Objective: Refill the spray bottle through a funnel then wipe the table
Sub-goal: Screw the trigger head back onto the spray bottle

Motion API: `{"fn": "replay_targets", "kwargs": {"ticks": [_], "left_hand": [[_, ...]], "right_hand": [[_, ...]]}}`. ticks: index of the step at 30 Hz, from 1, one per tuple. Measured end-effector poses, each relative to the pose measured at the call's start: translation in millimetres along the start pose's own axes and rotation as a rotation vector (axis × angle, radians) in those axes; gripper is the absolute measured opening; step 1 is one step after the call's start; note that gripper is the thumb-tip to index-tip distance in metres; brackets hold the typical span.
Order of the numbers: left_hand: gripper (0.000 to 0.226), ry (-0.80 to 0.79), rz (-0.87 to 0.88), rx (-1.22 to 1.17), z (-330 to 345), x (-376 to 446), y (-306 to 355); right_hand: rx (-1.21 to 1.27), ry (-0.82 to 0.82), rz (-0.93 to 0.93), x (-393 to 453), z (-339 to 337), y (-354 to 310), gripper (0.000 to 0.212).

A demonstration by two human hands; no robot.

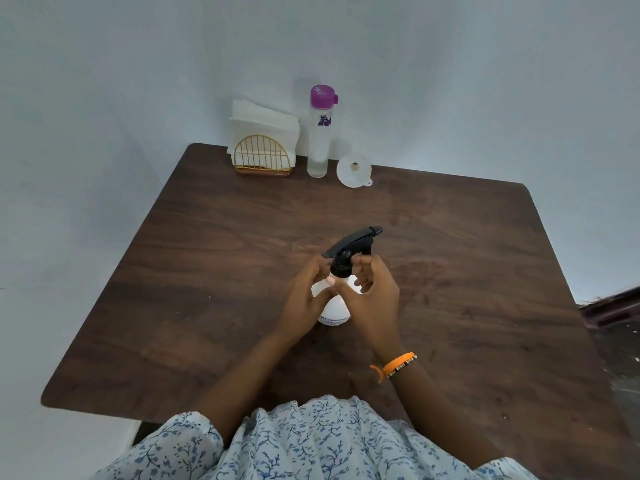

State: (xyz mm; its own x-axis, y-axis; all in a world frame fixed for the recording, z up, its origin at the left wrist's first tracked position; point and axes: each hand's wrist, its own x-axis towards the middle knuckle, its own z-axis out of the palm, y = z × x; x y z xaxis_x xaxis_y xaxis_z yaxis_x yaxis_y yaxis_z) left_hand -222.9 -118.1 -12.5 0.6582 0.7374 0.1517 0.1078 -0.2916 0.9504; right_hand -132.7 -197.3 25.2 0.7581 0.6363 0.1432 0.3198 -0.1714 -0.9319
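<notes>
Spray bottle [334,306] standing on the brown table [207,271] between both hands, left hand [304,299] fingers wrapping its white body, right hand [372,299] fingers curling by the black cap [341,266], funnel [354,170] and water bottle [320,133] sitting far beyond the fingertips.

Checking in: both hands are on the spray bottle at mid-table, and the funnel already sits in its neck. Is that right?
Not quite. The head view shows the funnel standing on the table at the far edge, beside the purple-capped bottle. The spray bottle still carries its black trigger head. Both hands, left and right, are on it at mid-table.
</notes>
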Motion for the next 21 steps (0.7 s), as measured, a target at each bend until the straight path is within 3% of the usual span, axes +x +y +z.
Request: {"fn": "replay_targets", "kwargs": {"ticks": [7, 15, 21], "left_hand": [[0.026, 0.002, -0.026, -0.002, 1, 0, -3], [0.032, -0.014, 0.001, -0.055, 1, 1, 0], [0.029, 0.006, -0.058, -0.024, -1, 2, -1]], "right_hand": [[-0.094, -0.072, -0.019, 6, -7, -7, 0.034], [-0.138, 0.004, 0.047, 15, 11, -17, 0.034], [-0.106, -0.134, 0.052, 21, -8, -10, 0.018]]}}
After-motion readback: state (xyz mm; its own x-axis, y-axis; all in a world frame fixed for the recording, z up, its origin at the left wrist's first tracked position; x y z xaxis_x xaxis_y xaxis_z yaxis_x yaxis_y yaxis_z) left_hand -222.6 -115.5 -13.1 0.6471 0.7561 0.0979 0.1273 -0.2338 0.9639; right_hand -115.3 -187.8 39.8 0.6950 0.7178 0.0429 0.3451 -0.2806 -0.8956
